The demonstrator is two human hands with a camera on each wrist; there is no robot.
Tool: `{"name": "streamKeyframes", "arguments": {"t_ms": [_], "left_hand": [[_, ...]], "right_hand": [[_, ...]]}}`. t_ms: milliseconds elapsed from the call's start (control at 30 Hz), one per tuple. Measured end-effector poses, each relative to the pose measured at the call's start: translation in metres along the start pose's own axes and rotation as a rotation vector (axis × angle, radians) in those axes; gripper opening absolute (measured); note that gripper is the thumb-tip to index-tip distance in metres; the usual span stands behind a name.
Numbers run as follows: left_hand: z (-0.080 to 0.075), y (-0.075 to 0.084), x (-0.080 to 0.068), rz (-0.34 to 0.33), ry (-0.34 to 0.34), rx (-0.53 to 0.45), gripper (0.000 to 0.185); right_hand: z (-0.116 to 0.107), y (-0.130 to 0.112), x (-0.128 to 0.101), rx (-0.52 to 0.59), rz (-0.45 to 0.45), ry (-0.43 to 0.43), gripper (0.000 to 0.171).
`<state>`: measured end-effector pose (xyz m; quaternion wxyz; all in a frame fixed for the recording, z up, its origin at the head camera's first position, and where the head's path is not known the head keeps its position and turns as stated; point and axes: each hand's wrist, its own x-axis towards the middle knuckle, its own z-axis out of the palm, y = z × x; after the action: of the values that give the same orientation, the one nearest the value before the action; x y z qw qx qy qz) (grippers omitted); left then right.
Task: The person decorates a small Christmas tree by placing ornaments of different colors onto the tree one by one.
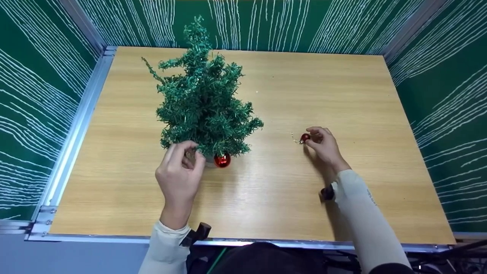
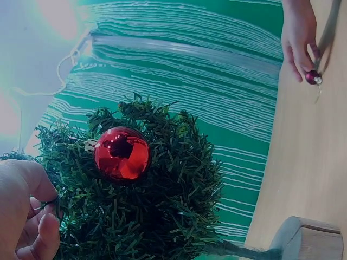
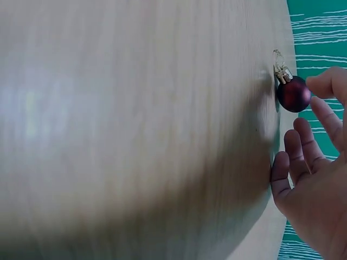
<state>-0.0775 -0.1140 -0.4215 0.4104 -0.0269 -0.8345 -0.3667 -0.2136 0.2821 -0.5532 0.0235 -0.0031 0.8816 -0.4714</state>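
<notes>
A small green tinsel Christmas tree (image 1: 205,102) stands left of the table's middle. A shiny red bauble (image 1: 222,160) with a gold cap hangs at its near side. With thumb and index finger, my left hand (image 1: 179,167) pinches a branch tip beside that bauble; the other fingers partly hide the tip. To the right, my right hand (image 1: 324,146) holds a smaller dark red bauble (image 3: 294,93) at the thumb and index fingertips, low at the tabletop. Its gold cap and thin gold loop (image 3: 278,58) point away from the fingers.
The wooden table (image 1: 289,95) has a metal frame edge (image 1: 76,125) at its left. Green walls with white streaks (image 1: 258,23) enclose the back and sides. The tree's round wooden base (image 2: 309,241) shows in the left wrist view.
</notes>
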Motion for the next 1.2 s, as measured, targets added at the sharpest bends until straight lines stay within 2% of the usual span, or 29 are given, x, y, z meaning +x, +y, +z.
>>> {"name": "streamKeyframes", "arguments": {"t_ms": [433,833,1200], "left_hand": [[0.0,0.0,-0.001,-0.006,0.003,-0.004,0.011],[0.001,0.0,-0.002,-0.027,0.001,-0.037,0.01],[0.001,-0.001,-0.003,-0.031,-0.008,-0.039,0.011]], "right_hand": [[0.004,0.009,-0.001,-0.017,0.018,0.002,0.041],[0.007,0.013,-0.003,0.057,0.029,0.047,0.035],[0.01,0.009,-0.011,0.147,0.085,0.057,0.033]]}}
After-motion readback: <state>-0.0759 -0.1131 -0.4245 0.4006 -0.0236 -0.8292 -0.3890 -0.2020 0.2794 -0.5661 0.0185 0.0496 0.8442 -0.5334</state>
